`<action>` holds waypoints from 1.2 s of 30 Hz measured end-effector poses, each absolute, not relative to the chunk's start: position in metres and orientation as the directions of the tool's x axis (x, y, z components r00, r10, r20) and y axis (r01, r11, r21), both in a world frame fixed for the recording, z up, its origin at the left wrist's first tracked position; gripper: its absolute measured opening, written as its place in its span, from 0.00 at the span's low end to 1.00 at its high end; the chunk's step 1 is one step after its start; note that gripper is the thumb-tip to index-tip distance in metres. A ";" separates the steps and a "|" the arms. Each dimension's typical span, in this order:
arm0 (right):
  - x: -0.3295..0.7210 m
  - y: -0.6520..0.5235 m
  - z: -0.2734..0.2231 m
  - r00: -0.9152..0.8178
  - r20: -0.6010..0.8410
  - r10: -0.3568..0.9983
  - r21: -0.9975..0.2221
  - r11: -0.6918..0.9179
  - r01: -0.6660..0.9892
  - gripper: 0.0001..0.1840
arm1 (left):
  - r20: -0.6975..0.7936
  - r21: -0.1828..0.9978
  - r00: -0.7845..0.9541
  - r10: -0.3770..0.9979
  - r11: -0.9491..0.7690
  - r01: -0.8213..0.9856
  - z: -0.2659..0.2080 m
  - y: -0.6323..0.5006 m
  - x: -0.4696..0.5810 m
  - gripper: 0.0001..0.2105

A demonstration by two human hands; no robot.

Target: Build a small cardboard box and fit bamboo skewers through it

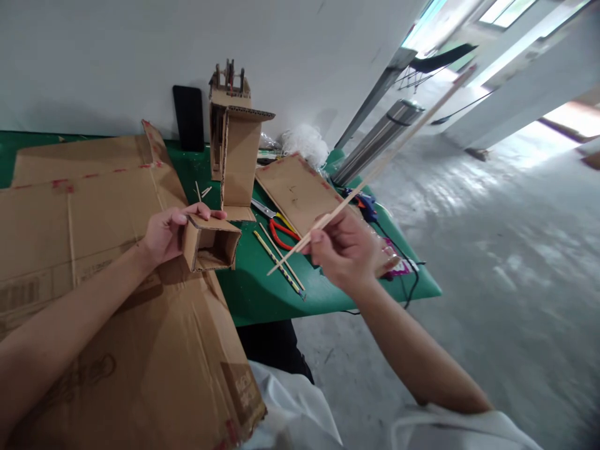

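Observation:
My left hand [166, 232] is closed around the back and side of a small open cardboard box [191, 245], whose hollow side faces me. Pinched in my right hand [344, 249] is a long thin wooden stick [356, 189], slanting from lower left to upper right. Its lower tip hangs over a patterned pencil [276, 261] and another wooden stick [293, 270] on the green table [248, 303]. Just behind these lie scissors [281, 234] with red and yellow handles. A taller cardboard structure [241, 156] stands upright beyond the small box.
Large flattened cardboard [154, 350] covers the left side and overhangs the front edge. A black phone [189, 119] leans on the wall. A cardboard sheet [297, 190], white stringy material [307, 145], a blue glue gun [365, 203] with cable and a metal cylinder [377, 140] are at the right.

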State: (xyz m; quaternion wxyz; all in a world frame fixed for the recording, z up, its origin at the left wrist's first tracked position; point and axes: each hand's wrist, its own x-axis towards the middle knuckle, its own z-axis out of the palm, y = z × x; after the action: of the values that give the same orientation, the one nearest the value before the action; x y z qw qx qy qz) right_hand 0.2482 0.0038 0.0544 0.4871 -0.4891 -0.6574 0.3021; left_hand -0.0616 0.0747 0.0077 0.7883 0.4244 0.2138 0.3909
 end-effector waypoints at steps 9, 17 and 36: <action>0.235 0.010 0.029 -0.235 0.289 0.928 -0.816 0.368 0.447 0.11 | 0.002 0.827 0.625 0.780 0.350 -0.440 0.006 0.075 -0.063 0.15; 0.242 0.008 0.015 -0.510 0.123 0.851 -0.719 0.431 0.546 0.04 | -0.075 0.843 0.576 0.814 0.359 -0.399 0.014 0.069 -0.061 0.14; 0.233 0.016 -0.006 -0.497 0.246 0.832 -0.850 0.432 0.301 0.10 | -0.080 0.895 0.548 0.832 0.302 -0.328 0.019 0.068 -0.058 0.13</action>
State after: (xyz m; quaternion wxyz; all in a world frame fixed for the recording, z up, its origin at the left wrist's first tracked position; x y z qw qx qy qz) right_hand 0.2328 0.0161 -0.0059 0.3424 -0.3661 -0.7736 0.3875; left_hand -0.0578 0.0676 0.0187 0.7566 0.4492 0.2805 0.3836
